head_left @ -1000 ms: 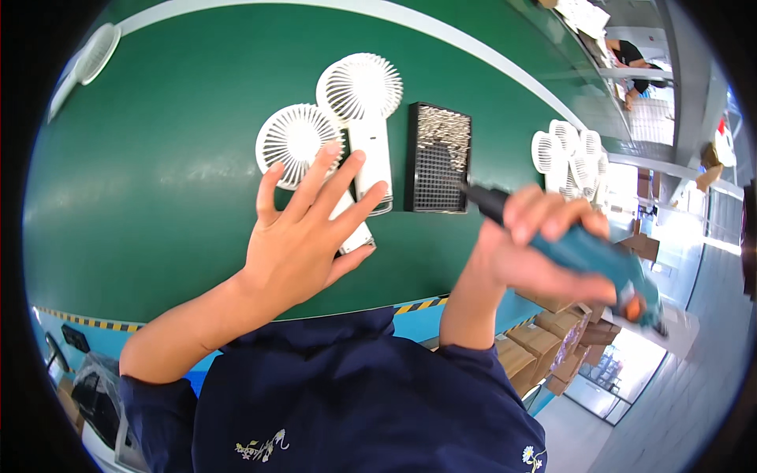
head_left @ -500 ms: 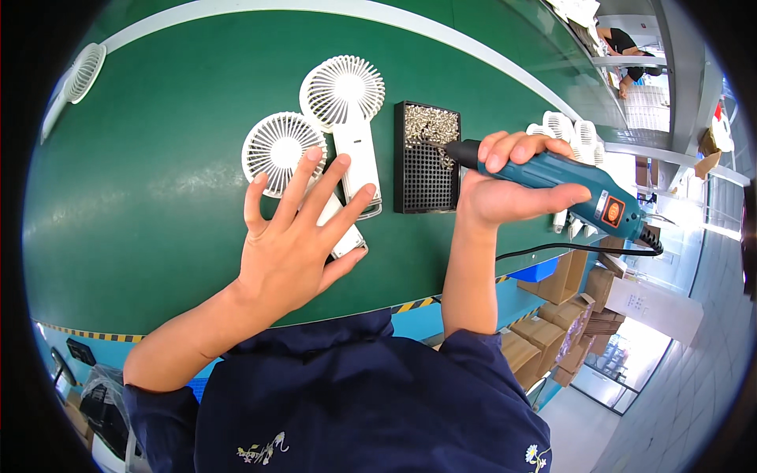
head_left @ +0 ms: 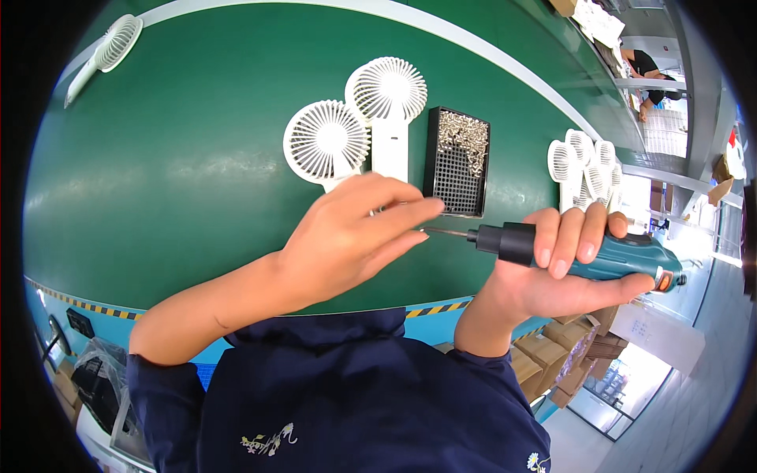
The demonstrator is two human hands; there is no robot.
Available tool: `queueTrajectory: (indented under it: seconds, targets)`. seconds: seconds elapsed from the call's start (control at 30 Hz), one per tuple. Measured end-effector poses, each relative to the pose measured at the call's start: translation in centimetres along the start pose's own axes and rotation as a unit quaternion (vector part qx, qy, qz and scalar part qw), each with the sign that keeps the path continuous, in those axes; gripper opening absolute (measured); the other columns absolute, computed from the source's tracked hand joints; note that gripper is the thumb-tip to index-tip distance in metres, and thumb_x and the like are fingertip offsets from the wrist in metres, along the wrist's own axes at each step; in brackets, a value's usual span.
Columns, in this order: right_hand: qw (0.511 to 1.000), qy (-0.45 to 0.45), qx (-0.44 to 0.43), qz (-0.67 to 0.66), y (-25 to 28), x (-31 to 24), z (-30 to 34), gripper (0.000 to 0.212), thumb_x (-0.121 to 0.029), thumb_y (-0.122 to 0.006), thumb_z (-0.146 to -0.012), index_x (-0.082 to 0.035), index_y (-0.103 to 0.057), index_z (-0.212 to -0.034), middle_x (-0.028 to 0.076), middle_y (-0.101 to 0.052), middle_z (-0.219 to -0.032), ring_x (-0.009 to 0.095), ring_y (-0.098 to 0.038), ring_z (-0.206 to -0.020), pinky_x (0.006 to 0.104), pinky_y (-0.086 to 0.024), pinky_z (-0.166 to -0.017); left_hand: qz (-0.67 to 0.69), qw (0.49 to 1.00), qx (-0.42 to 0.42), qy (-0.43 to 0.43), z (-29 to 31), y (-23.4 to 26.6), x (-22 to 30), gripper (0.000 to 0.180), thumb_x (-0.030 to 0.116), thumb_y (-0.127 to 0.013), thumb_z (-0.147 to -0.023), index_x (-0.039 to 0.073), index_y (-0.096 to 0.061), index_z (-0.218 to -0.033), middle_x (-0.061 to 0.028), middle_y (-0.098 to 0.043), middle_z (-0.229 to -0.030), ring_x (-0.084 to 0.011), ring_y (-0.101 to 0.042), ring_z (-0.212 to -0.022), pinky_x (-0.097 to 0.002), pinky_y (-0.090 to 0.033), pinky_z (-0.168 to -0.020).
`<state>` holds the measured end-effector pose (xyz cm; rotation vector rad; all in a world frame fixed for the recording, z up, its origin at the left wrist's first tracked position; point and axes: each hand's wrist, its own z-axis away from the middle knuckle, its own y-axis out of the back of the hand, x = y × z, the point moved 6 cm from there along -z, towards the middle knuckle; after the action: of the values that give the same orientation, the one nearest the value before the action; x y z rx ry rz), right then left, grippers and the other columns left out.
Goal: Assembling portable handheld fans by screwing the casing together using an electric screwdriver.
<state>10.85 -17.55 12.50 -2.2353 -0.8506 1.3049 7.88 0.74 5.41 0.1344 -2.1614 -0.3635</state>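
My right hand (head_left: 564, 260) is wrapped round a teal and black electric screwdriver (head_left: 623, 260), its thumb lying along the body. The thin bit points left, and its tip is beside the fingertips of my left hand (head_left: 351, 236). That hand has its fingers stretched out, thumb and forefinger a little apart; whether they touch the bit tip or a small screw there is unclear. Under and behind the left hand lie two white handheld fans (head_left: 327, 142) (head_left: 388, 91), side by side, the nearer handle mostly hidden. A black screw tray (head_left: 460, 169) with a perforated grid and many silver screws at its far end lies beyond the bit.
Several white fans (head_left: 587, 165) are piled at the right of the green table (head_left: 181, 205). Another white fan (head_left: 110, 51) lies at the far left. Cardboard boxes (head_left: 544, 351) stand below the table edge at right. A person (head_left: 650, 71) is at the far upper right.
The screwdriver has left the screw tray and come nearer me, its bit now by my left fingertips. My left hand has moved right, its spread fingers drawn closer together. The view has shifted.
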Motion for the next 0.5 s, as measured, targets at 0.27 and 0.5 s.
queueTrajectory:
  seconds: [0.27,0.5]
  targets:
    - [0.999,-0.045,0.022,-0.019,0.6,1.2,1.0,0.073,-0.071,-0.032,-0.09,-0.003,-0.048,-0.113,0.005,-0.049,-0.075,0.013,-0.046,-0.049,0.0285,-0.042,-0.045,0.013,1.0,-0.023,0.002,1.9,-0.4,-0.7,0.021,0.0,-0.078,-0.07,-0.001,-0.067,-0.088,-0.0102,-0.067,-0.075,-0.0234,-0.064,-0.063,-0.031,-0.05,-0.053]
    - [0.997,-0.069,0.023,-0.017,0.3,1.3,1.6,0.074,-0.072,-0.033,-0.089,-0.004,-0.049,-0.113,0.005,-0.049,-0.076,0.013,-0.046,-0.049,0.0281,-0.042,-0.045,0.057,0.998,-0.032,0.01,2.2,-0.3,-0.7,0.022,0.002,-0.082,-0.064,0.001,-0.063,-0.076,-0.0078,-0.059,-0.066,-0.0232,-0.059,-0.059,-0.0318,-0.047,-0.05]
